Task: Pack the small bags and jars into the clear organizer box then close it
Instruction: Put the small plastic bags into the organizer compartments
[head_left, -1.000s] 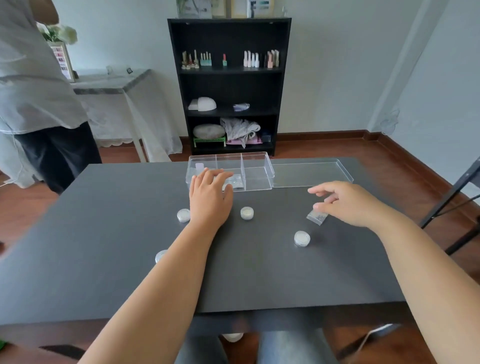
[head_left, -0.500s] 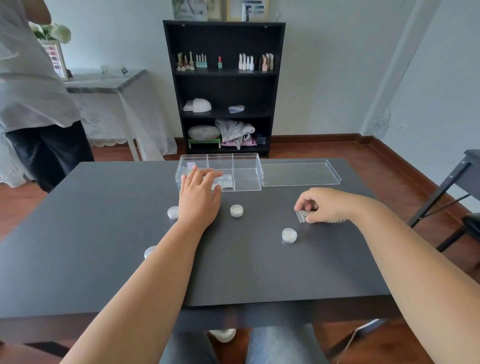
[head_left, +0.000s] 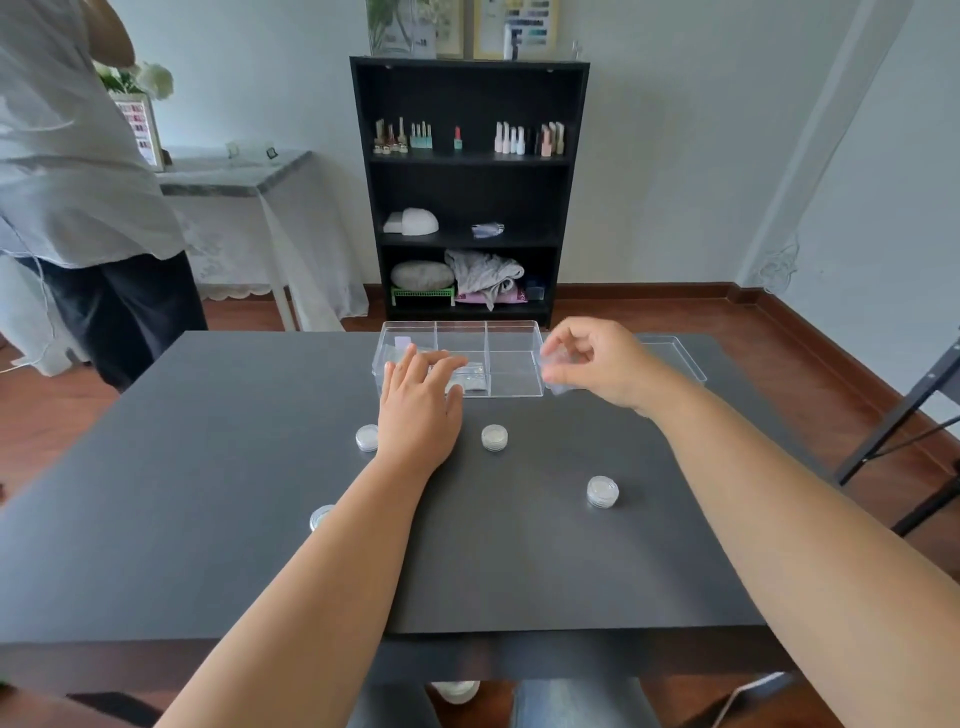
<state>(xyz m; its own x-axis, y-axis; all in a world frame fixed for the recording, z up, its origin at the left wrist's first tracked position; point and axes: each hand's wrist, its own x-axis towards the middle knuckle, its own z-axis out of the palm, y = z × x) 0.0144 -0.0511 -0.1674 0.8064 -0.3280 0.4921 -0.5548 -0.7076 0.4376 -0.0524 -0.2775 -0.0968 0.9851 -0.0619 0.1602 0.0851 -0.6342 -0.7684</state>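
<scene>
The clear organizer box (head_left: 511, 338) stands open at the table's far middle, divided into compartments, with small bags (head_left: 470, 375) lying in its front left cells. My left hand (head_left: 418, 402) rests flat against the box's front left edge, fingers spread. My right hand (head_left: 597, 361) hovers at the box's right end, pinching a small clear bag (head_left: 555, 366) between thumb and fingers. Several small round clear jars lie on the table: one (head_left: 368, 437) left of my left wrist, one (head_left: 494, 437) in the middle, one (head_left: 603, 491) to the right, and one (head_left: 320, 517) partly hidden by my left forearm.
The box's clear lid (head_left: 675, 353) lies flat to the right of the box, partly behind my right hand. A person (head_left: 78, 197) stands beyond the dark table's (head_left: 182, 493) far left corner. A black shelf (head_left: 470, 187) stands against the wall; a chair frame (head_left: 904, 431) is at right.
My right hand has picked the small bag off the table and carried it up and left to the box's right end. My left hand stays on the box.
</scene>
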